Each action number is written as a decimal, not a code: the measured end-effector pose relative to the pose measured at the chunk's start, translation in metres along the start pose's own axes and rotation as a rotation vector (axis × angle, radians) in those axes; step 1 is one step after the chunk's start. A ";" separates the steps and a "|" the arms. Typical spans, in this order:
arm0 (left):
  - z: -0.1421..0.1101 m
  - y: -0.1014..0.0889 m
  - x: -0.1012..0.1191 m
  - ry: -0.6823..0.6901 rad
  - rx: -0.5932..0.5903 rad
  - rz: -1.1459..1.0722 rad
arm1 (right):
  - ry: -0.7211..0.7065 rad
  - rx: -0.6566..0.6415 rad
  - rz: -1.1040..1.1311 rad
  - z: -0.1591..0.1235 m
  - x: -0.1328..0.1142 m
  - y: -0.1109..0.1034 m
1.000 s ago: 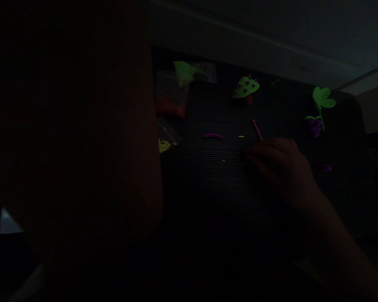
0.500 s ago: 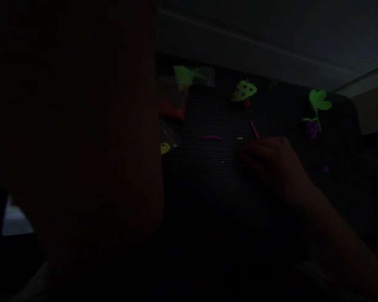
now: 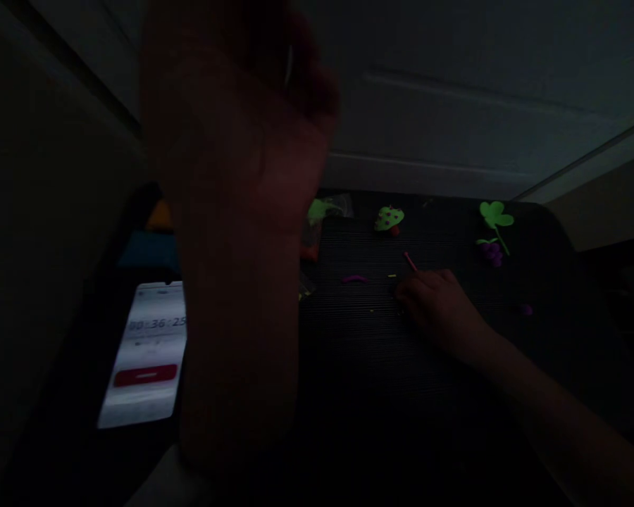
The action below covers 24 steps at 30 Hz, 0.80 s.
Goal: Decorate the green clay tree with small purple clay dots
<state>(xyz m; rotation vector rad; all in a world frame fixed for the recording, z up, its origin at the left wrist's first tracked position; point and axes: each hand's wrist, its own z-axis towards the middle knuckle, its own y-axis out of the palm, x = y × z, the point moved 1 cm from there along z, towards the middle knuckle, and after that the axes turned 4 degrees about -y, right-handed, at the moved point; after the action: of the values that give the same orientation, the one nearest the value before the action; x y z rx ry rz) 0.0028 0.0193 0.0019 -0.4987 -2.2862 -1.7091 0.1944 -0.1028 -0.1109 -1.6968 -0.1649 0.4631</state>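
My right hand [image 3: 436, 306] rests on the dark table with its fingers pinched together; what they hold, if anything, is hidden. A thin pink stick [image 3: 410, 261] runs up to its knuckles, partly covered. Tiny yellow bits [image 3: 392, 275] and a purple clay strip [image 3: 353, 279] lie left of the fingertips. My left hand [image 3: 243, 134] is raised close to the camera, palm side showing. Its fingers look bent at the top, but darkness and blur hide whether they close on anything.
At the back stand a green spotted clay mushroom [image 3: 389, 219] and, farther right, a green clay flower [image 3: 496, 215] above a purple cluster [image 3: 490, 253]. Bags of clay [image 3: 311, 243] are partly behind my left arm. A lit phone [image 3: 146, 355] showing a timer lies left, near a blue item [image 3: 146, 250].
The view has tilted upward, bringing the phone into sight. My left hand and wrist now show where only the forearm did. My right hand stays pinched at nearly the same table spot.
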 end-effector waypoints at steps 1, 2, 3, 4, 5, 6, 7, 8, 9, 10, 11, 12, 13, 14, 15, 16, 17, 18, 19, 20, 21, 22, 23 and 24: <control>-0.003 0.004 0.000 0.018 -0.107 0.069 | -0.004 0.002 0.015 0.000 0.000 -0.001; -0.005 0.007 0.000 0.032 -0.202 0.138 | -0.011 0.003 0.026 -0.001 0.000 -0.002; -0.007 0.008 0.000 0.040 -0.267 0.194 | -0.018 0.005 0.031 -0.001 -0.001 -0.003; -0.008 0.008 -0.001 0.042 -0.298 0.225 | -0.027 0.004 0.030 -0.001 -0.002 -0.005; -0.008 0.007 -0.001 0.040 -0.305 0.232 | -0.037 0.000 0.022 -0.001 -0.003 -0.006; -0.008 0.006 -0.001 0.042 -0.311 0.238 | -0.049 -0.006 0.011 0.000 -0.004 -0.008; -0.009 0.005 -0.001 0.046 -0.316 0.239 | -0.060 -0.014 -0.004 0.001 -0.004 -0.009; -0.009 0.005 -0.001 0.047 -0.313 0.237 | -0.070 -0.021 -0.020 0.002 -0.005 -0.010; -0.009 0.005 -0.001 0.049 -0.307 0.232 | -0.079 -0.030 -0.037 0.003 -0.005 -0.010; -0.010 0.005 -0.001 0.044 -0.302 0.226 | -0.086 -0.039 -0.055 0.004 -0.006 -0.010; -0.010 0.005 -0.001 0.037 -0.301 0.217 | -0.091 -0.048 -0.073 0.005 -0.006 -0.010; -0.011 0.005 -0.001 0.031 -0.305 0.208 | -0.095 -0.056 -0.092 0.005 -0.006 -0.010; -0.011 0.005 -0.001 0.026 -0.311 0.200 | -0.100 -0.064 -0.112 0.006 -0.007 -0.010; -0.010 0.005 0.000 0.023 -0.318 0.195 | -0.107 -0.069 -0.133 0.006 -0.008 -0.010; -0.010 0.004 0.000 0.022 -0.325 0.189 | -0.113 -0.071 -0.151 0.007 -0.008 -0.010; -0.009 0.004 -0.001 0.019 -0.330 0.179 | -0.120 -0.070 -0.165 0.007 -0.009 -0.010; -0.008 0.003 -0.001 0.016 -0.335 0.167 | -0.124 -0.068 -0.176 0.007 -0.010 -0.009; -0.007 0.002 -0.001 0.013 -0.336 0.151 | -0.127 -0.063 -0.181 0.007 -0.011 -0.008; -0.006 0.001 -0.001 0.007 -0.334 0.130 | -0.127 -0.056 -0.184 0.007 -0.012 -0.007; -0.005 0.000 -0.002 0.002 -0.334 0.117 | -0.124 -0.045 -0.188 0.007 -0.012 -0.006; -0.005 -0.001 -0.002 0.000 -0.331 0.109 | -0.119 -0.034 -0.190 0.008 -0.012 -0.004; -0.004 -0.001 -0.002 -0.001 -0.332 0.103 | -0.114 -0.020 -0.193 0.008 -0.012 -0.002; -0.004 -0.002 -0.002 -0.005 -0.338 0.101 | -0.109 -0.007 -0.193 0.009 -0.012 0.000; -0.004 -0.003 -0.002 -0.008 -0.344 0.097 | -0.105 0.004 -0.188 0.009 -0.012 0.002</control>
<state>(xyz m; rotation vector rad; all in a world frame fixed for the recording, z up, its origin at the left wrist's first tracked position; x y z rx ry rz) 0.0036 0.0148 -0.0001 -0.6711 -1.9417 -2.0610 0.1801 -0.0993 -0.1110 -1.6357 -0.3959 0.4117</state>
